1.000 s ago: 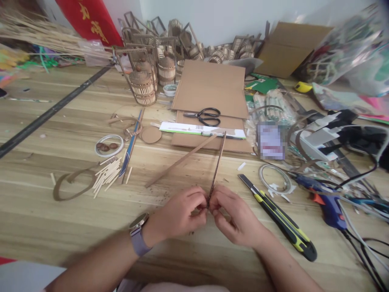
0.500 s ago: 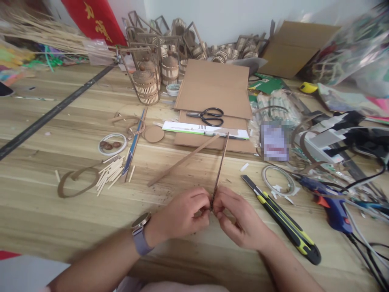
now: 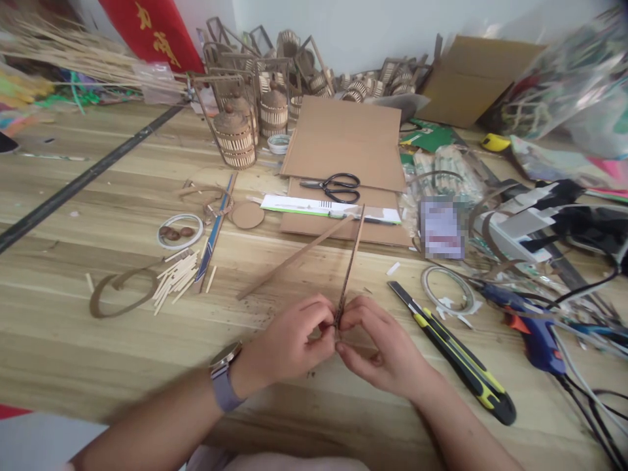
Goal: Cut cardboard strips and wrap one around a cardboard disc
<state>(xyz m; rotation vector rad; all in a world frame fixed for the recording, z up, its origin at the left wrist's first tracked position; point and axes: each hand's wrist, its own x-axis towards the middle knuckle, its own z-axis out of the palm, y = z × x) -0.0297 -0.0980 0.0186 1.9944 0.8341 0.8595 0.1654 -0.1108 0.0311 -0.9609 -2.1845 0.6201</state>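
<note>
Between my two hands a thin brown cardboard strip [image 3: 351, 265] stands edge-on, its far end pointing away from me over the white packet. My left hand [image 3: 299, 337], with a watch on the wrist, pinches the near end of the strip. From the other side my right hand [image 3: 380, 343] pinches the same end, its fingertips against the strip. A second cardboard strip [image 3: 294, 257] lies on the table just beyond my left hand. Dark crumbs are scattered near the fingers. To the right of my right hand lies a yellow and black utility knife [image 3: 451, 353], blade out.
Black scissors [image 3: 338, 186] and a white packet [image 3: 299, 204] rest on cardboard sheets [image 3: 343, 137]. A blue glue gun [image 3: 532, 330] and tape roll [image 3: 449, 290] lie right. Small wooden sticks [image 3: 176, 280] lie left. Miniature lidded baskets [image 3: 235, 140] stand at the back.
The strip's far end has swung slightly left and tilts more. Both hands have shifted a little left, and my right thumb has moved away from its forefinger.
</note>
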